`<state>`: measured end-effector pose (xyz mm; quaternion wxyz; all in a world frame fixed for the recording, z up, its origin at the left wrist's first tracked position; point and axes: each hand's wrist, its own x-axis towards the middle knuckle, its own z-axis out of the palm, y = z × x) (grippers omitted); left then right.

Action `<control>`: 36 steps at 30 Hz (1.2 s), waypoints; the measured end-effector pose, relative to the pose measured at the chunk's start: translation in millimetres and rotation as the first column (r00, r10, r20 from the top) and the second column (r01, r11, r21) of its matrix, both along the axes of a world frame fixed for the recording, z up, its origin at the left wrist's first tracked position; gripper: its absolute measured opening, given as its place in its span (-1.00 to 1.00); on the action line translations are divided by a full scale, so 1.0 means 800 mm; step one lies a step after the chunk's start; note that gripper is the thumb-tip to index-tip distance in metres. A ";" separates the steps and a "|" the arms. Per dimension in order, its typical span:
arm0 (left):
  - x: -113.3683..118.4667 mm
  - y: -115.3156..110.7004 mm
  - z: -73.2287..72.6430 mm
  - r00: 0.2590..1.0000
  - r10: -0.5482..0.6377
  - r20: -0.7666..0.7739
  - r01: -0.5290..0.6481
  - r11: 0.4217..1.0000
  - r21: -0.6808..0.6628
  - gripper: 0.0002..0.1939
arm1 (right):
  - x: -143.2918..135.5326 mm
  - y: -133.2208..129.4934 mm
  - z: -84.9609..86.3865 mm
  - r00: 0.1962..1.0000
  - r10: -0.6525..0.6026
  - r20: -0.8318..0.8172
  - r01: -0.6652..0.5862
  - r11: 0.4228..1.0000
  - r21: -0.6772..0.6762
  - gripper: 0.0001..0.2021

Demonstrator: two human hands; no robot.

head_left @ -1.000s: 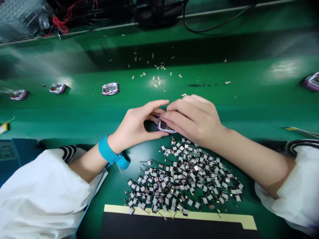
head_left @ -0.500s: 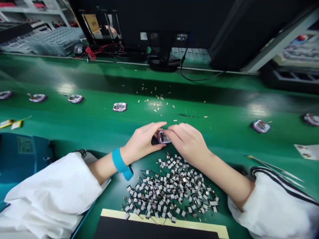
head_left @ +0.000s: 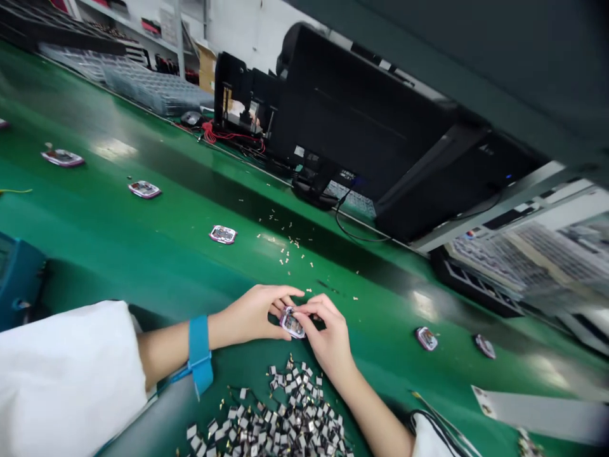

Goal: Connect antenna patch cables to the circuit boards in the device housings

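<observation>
A small purple-rimmed device housing [head_left: 292, 322] with electronics inside lies between my hands, above a pile of small grey parts with black wires [head_left: 285, 412]. My left hand [head_left: 254, 314], with a blue band round its wrist, is closed round the housing's left side, thumb below and fingers above. My right hand [head_left: 326, 330] is closed, its thumb and index finger pressed together at the housing's upper right edge. What those fingertips hold, if anything, is too small to make out.
More housings lie at left [head_left: 222, 234] and right [head_left: 426, 338] on the green table [head_left: 190, 273]. Tiny pale pieces [head_left: 287, 254] are scattered beyond my hands. Tweezers [head_left: 445, 422] lie at right. A monitor [head_left: 361, 120] and clear trays [head_left: 157, 86] stand behind.
The whole view has tilted and shifted. My right hand's fingers have moved from the housing's right side to its upper edge, uncovering more of its inside. My left hand keeps its hold.
</observation>
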<state>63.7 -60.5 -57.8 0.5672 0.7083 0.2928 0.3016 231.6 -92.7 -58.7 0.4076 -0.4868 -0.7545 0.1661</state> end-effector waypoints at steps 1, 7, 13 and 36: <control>0.000 0.000 -0.002 1.000 0.009 0.002 -0.009 1.000 -0.004 -0.39 | 0.000 0.001 0.000 1.000 -0.002 -0.007 0.002 1.000 -0.018 -0.95; 0.000 0.001 -0.007 1.000 -0.016 0.022 0.017 1.000 -0.022 -0.41 | 0.001 0.001 -0.001 1.000 0.006 0.010 -0.006 0.997 -0.075 -0.92; 0.001 0.000 -0.005 1.000 -0.015 -0.002 0.015 1.000 0.012 -0.43 | -0.001 -0.005 -0.003 0.986 0.050 0.157 -0.049 0.999 -0.010 -0.89; -0.001 -0.001 0.000 0.995 0.003 -0.104 0.002 0.999 0.047 -0.39 | 0.005 -0.007 0.003 0.924 0.042 0.379 -0.107 0.983 0.152 -0.90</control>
